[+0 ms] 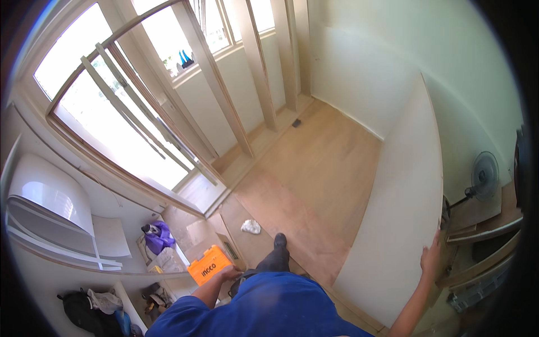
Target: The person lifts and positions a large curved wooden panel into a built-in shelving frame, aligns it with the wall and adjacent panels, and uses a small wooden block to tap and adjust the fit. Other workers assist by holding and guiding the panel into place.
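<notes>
1. Right hand is up on the rear edge of a big pale board standing on edge on the wooden floor; fingers spread flat along that edge, palm against it, not wrapped round.
2. Board runs from the person's right side fwd toward the far white wall, upright, its bottom edge on the floor.
3. Left hand is low by the hip, on the top of an orange tool case. Looks like it's curled on the case's upper edge, but can't tell how tight the hold is.
4. Case sits at the person's left, just beside the dark trouser leg and blue shirt.
5. Hands well apart, one on each side of the body.
6. Crumpled white rag lies on the floor ahead of the shoe.
7. Left bkgd: purple bag near the case, curved white panels further left, large windows above.
8. Far right: a standing fan behind the board.
</notes>
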A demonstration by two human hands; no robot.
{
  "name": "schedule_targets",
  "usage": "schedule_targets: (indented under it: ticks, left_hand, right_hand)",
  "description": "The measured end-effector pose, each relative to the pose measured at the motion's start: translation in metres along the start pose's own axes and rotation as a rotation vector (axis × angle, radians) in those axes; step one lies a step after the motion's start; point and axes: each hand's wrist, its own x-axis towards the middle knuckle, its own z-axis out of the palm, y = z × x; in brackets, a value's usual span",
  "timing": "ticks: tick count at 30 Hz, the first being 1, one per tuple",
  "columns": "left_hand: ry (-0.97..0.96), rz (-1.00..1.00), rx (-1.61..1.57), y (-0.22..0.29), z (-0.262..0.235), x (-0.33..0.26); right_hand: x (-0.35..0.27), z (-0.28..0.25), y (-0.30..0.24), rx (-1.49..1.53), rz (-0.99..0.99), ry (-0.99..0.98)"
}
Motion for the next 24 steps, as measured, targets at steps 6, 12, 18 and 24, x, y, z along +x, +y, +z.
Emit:
schedule_targets:
  ticks: [6, 12, 18, 24]
  left_hand:
    - [0.158, 0.063, -0.062, 0.036, -0.099, 0.060]
    - [0.231, 0.134, -0.077, 0.081, -0.183, 0.102]
    - [0.341, 0.239, -0.337, 0.060, -0.160, 0.124]
    - [0.313, -0.024, -0.695, 0.021, -0.026, 0.053]
  right_hand:
    - [0.010, 0.009, 0.005, -0.138, -0.061, 0.057]
    - [0.015, 0.011, 0.028, -0.100, -0.037, 0.031]
    - [0.042, 0.009, 0.040, 0.027, -0.011, -0.035]
    - [0.081, -0.001, 0.058, -0.064, -0.345, -0.082]
